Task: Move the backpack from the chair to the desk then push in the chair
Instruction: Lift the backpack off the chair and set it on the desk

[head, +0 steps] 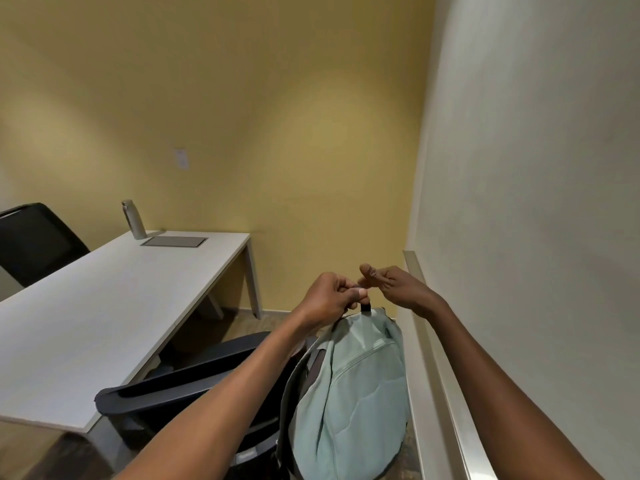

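A pale green backpack [353,393] hangs upright beside the black office chair [194,382], low at the centre right. My left hand [329,299] is closed around the dark top handle [365,306] of the backpack. Just to the right of the handle, my right hand [391,284] hovers with loosely curled fingers and nothing in it. The white desk [104,306] stretches along the left. The chair's seat is hidden behind my left forearm and the backpack.
A metal water bottle [133,220] and a grey flat panel [175,241] sit at the desk's far end. A second black chair [34,244] stands at the far left. A white wall with a ledge [433,341] runs close along the right.
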Demonstrator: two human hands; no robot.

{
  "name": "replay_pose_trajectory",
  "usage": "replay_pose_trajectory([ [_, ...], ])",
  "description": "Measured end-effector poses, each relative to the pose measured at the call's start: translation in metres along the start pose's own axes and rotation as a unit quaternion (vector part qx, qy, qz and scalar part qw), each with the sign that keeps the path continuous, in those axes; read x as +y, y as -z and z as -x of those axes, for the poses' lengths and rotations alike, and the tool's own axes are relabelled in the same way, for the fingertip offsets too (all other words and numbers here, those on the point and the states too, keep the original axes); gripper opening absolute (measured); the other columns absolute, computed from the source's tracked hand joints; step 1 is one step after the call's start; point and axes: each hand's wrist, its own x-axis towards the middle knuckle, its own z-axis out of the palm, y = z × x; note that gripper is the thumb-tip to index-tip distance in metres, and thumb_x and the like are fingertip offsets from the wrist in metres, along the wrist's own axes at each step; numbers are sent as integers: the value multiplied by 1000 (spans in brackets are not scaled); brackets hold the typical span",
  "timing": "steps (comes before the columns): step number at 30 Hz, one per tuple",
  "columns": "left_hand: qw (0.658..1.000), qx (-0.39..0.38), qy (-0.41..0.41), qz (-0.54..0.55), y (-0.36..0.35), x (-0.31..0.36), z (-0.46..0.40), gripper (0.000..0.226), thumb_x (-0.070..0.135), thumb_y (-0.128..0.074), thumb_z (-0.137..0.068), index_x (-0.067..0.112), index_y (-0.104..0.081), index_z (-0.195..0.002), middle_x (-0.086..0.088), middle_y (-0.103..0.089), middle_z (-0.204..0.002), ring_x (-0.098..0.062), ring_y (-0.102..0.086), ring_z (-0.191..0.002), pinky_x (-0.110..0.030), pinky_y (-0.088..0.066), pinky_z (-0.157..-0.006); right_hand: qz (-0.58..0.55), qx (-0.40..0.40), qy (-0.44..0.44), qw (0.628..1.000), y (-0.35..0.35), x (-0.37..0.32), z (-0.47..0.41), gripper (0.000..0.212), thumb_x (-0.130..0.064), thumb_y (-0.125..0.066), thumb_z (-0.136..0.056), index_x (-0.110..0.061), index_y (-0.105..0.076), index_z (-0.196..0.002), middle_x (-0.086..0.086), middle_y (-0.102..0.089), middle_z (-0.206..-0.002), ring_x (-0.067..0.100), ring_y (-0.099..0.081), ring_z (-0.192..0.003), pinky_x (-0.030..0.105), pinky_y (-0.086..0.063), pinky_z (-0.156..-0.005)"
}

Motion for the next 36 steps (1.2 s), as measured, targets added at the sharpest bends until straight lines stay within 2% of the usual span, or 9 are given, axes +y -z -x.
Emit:
replay_pose_trajectory([
  [5, 1000, -2, -8, 28, 17, 12, -10, 22, 13, -62, -97, -6, -73, -96, -18, -64, -76, -23, -54, -66, -28, -46, -61, -115, -164, 65, 978, 2, 12, -7, 50, -47, -51, -93, -8, -71, -117, 6, -72, -121, 15, -63, -119, 22, -48, -95],
  [8, 999, 5, -10, 52, 21, 12, -18, 25, 11, -62, -97, -11, -71, -97, -19, -63, -76, -25, -59, -69, -22, -52, -60, -114, -194, 103, 969, 6, 17, -16, 31, -22, -61, -96, -7, -68, -123, 8, -70, -124, 15, -62, -121, 25, -48, -99],
  [11, 998, 12, -10, 65, 23, 11, -28, 25, 9, -61, -97, -15, -70, -98, -12, -62, -67, -15, -59, -60, -14, -46, -52, -82, -121, 135, 980, 6, 18, -31, 19, -8, -61, -96, -6, -74, -110, 7, -76, -107, 12, -68, -107, 28, -50, -97],
  [14, 997, 39, -16, 72, 26, 9, -42, 23, 9, -62, -96, -13, -71, -98, 5, -67, -57, 0, -58, -51, -10, -44, -51, -47, -55, 168, 983, 4, 15, -44, 15, -9, -65, -94, -7, -78, -102, -1, -78, -96, 7, -70, -94, 24, -53, -86],
  [16, 995, 55, -25, 79, 28, 10, -52, 22, 8, -62, -97, -11, -71, -97, 8, -68, -56, 2, -58, -51, -10, -44, -52, -18, -12, 189, 982, 7, 11, -56, 14, -11, -67, -93, -7, -78, -100, 2, -79, -94, 12, -73, -93, 33, -57, -85],
  [22, 995, 76, -68, 14, 44, 14, -81, 17, 19, -65, -96, 6, -75, -99, -11, -76, -90, -7, -60, -73, -24, -49, -71, 60, 82, 196, 975, 21, -1, -86, 14, -16, -68, -92, -8, -79, -95, 6, -78, -88, 20, -74, -85, 50, -57, -81],
  [26, 994, 68, -86, -3, 55, 7, -102, 14, 24, -72, -90, 12, -75, -98, 8, -73, -78, 2, -61, -70, -18, -48, -64, 110, 126, 162, 973, 30, -1, -109, 14, -20, -68, -90, -12, -79, -94, 10, -77, -85, 29, -70, -83, 53, -56, -76],
  [31, 993, -8, -42, -110, 73, -7, -131, 54, 28, -88, -73, 12, -67, -119, -1, -70, -113, -12, -65, -103, -32, -56, -86, 99, 167, 118, 974, 51, -6, -134, 10, -15, -70, -88, -15, -80, -85, 4, -77, -83, 25, -71, -83, 50, -56, -80],
  [36, 974, -13, -56, -218, 76, -16, -170, 22, 28, -76, -83, 6, -76, -88, -15, -74, -84, -26, -65, -71, -31, -44, -60, 90, 198, 93, 972, 74, -11, -156, 13, -20, -70, -90, -13, -80, -85, 4, -77, -85, 24, -71, -87, 50, -56, -84],
])
